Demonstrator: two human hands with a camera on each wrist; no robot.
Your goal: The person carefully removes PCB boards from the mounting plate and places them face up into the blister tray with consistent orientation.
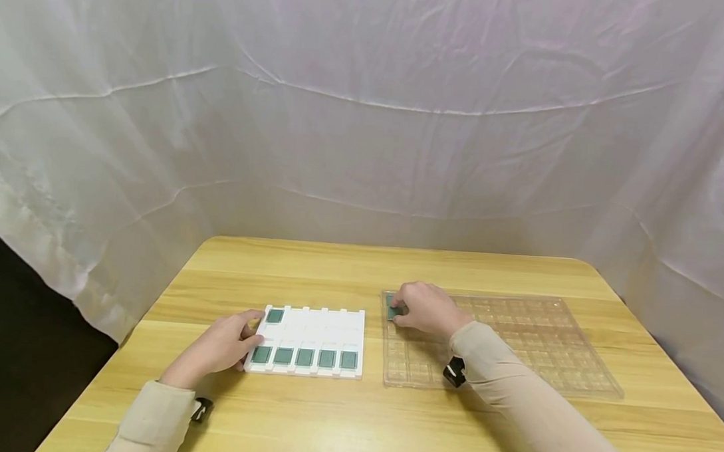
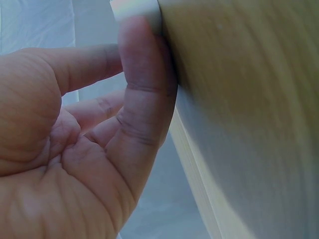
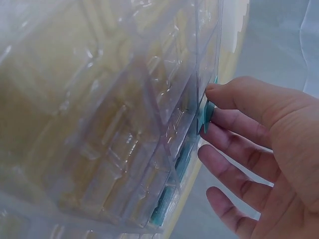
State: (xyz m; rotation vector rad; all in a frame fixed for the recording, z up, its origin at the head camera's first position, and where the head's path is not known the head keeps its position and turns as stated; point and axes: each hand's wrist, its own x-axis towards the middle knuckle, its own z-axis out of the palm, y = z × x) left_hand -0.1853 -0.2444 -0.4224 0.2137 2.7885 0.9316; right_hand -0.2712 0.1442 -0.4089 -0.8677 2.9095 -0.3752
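At the left edge of a white tray (image 1: 319,334), my left hand (image 1: 220,344) holds the tray's side with bent fingers. Five square green chips, each in its own slot, include the chip (image 1: 305,357) in the middle of the near row; another chip (image 1: 275,316) sits in the far left corner. Over the far left corner of a clear plastic tray (image 1: 513,344), my right hand (image 1: 427,308) pinches a green chip (image 3: 205,117) between thumb and fingers. Its remaining fingers are spread apart. More green (image 3: 164,199) shows through the clear plastic in the right wrist view.
Both trays lie on a wooden table (image 1: 331,418), the clear one right of the white one with a narrow gap between. Many compartments divide the clear tray. Pale curtains (image 1: 364,153) hang behind and beside the table. A dark area (image 1: 28,347) shows beyond its left edge.
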